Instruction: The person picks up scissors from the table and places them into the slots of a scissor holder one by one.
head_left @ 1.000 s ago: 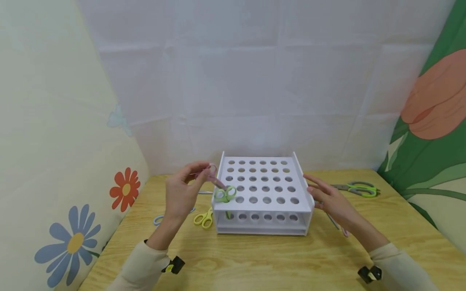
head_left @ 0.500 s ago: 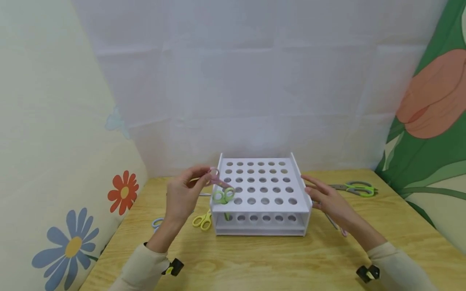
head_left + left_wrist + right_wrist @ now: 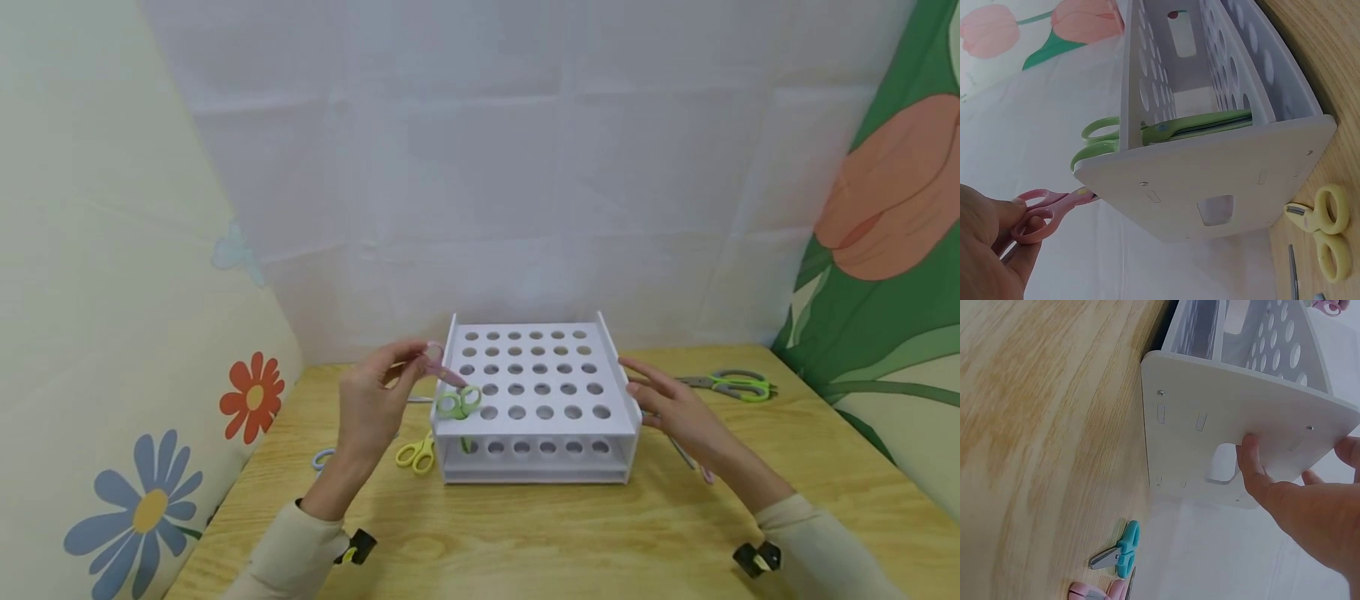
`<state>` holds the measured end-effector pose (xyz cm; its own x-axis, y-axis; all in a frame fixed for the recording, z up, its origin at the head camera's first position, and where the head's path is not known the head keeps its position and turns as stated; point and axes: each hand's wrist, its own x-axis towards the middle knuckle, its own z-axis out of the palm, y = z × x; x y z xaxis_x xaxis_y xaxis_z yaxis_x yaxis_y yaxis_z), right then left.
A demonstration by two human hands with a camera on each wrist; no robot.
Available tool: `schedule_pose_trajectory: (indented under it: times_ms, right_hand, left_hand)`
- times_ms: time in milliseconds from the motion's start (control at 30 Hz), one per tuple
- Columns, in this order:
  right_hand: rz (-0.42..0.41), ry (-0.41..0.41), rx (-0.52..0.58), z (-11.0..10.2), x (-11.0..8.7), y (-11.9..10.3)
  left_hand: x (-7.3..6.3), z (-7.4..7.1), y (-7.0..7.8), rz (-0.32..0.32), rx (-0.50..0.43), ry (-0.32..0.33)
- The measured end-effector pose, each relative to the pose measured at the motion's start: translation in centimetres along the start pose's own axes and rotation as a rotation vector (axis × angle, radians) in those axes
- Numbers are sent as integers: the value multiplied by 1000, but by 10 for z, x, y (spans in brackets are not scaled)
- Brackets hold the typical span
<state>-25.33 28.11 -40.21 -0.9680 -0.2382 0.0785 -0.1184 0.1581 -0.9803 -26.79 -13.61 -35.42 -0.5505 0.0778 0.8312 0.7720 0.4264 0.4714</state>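
My left hand [image 3: 367, 408] pinches pink scissors [image 3: 1063, 205] by their handle loops. Their blades point right and down, over the left side of a white rack [image 3: 525, 424] with rows of round holes. In the left wrist view the blade tips are hidden behind the rack's side panel. Green scissors [image 3: 1163, 130] stand in a front-left hole, handles above the top plate and blades running down inside. Against the rack's right side panel [image 3: 1204, 447] rests my right hand [image 3: 678, 417], fingers extended, one fingertip beside the panel's cut-out.
Yellow scissors [image 3: 425, 452] and a blue handle loop [image 3: 321, 458] lie on the wooden table [image 3: 540, 533] left of the rack. Grey-green shears [image 3: 738, 386] lie to the right. The right wrist view shows teal scissors [image 3: 1126, 549] and a pink-handled pair [image 3: 1116, 589].
Over the last second the pink scissors shift only slightly beside the rack's left edge. The right hand stays on the side panel, and the head view drifts a little.
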Motion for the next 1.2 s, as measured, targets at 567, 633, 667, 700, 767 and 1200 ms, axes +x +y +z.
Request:
schedule_pose_trajectory:
  times_ms: [567, 633, 667, 700, 767, 1200]
  right_hand:
    - [-6, -2, -4, 0, 2, -2]
    - [0, 0, -12, 0, 3, -2]
    - [2, 1, -15, 0, 3, -3]
    - [3, 3, -16, 0, 3, -3]
    - [4, 5, -16, -1, 4, -3]
    - [17, 16, 7, 1, 2, -2]
  left_hand:
    - [-7, 7, -4, 47, 143, -162]
    - [-8, 7, -4, 58, 152, -175]
    - [-8, 7, -5, 63, 156, -181]
    - [-8, 8, -5, 67, 158, -186]
    - [-8, 8, -6, 74, 164, -196]
    - [-5, 18, -18, 104, 132, -233]
